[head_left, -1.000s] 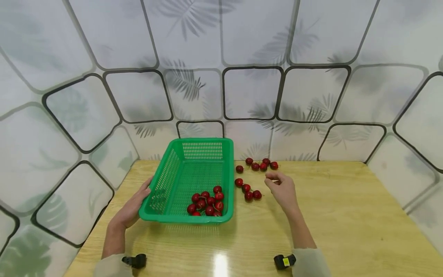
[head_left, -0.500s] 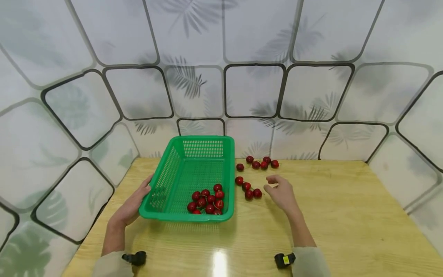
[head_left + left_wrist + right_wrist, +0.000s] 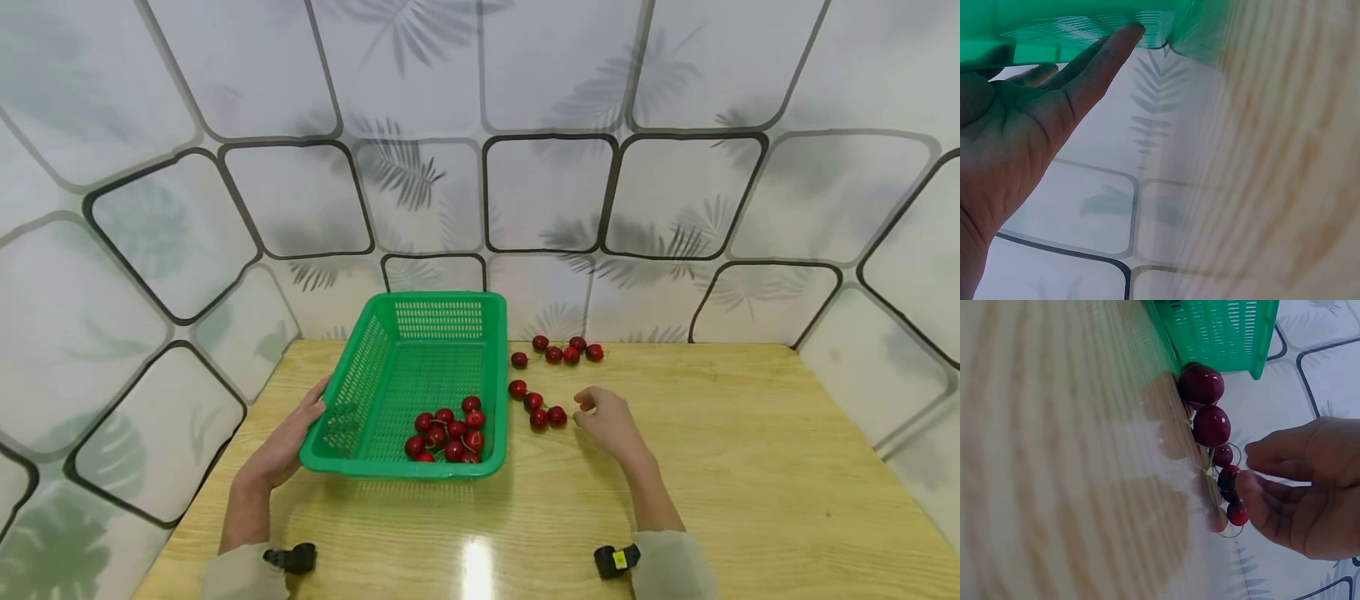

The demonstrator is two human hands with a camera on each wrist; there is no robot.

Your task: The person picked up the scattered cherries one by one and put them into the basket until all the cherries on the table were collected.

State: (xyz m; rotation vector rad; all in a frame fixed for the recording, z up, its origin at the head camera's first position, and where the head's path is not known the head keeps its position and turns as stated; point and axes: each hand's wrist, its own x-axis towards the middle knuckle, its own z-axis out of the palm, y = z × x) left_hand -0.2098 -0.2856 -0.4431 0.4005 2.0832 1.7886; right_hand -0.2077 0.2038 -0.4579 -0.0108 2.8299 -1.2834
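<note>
A green plastic basket (image 3: 330, 463) stands on the left, with several red cherries (image 3: 453, 451) gathered in its near right corner. My left hand (image 3: 288, 442) holds the basket's left side; the left wrist view shows its long fingers stretched along the outer wall, the thumb mostly hidden. Right of the basket, several loose cherries (image 3: 538, 419) lie on the table in two groups. My right hand (image 3: 611, 425) is beside the rightmost cherry (image 3: 557, 416) of the nearer group, fingertips close to its stem. In the right wrist view a gap shows between thumb and forefinger.
The light wooden table (image 3: 735, 467) reaches the patterned wall covering (image 3: 551, 200) at the back and sides. A farther group of cherries (image 3: 553, 355) lies near that wall. Black camera straps (image 3: 300, 558) circle both wrists.
My right hand has lowered slightly toward the nearer cherries; its thumb and forefinger parted, then drew closer together near a stem. My left hand and the basket keep their places.
</note>
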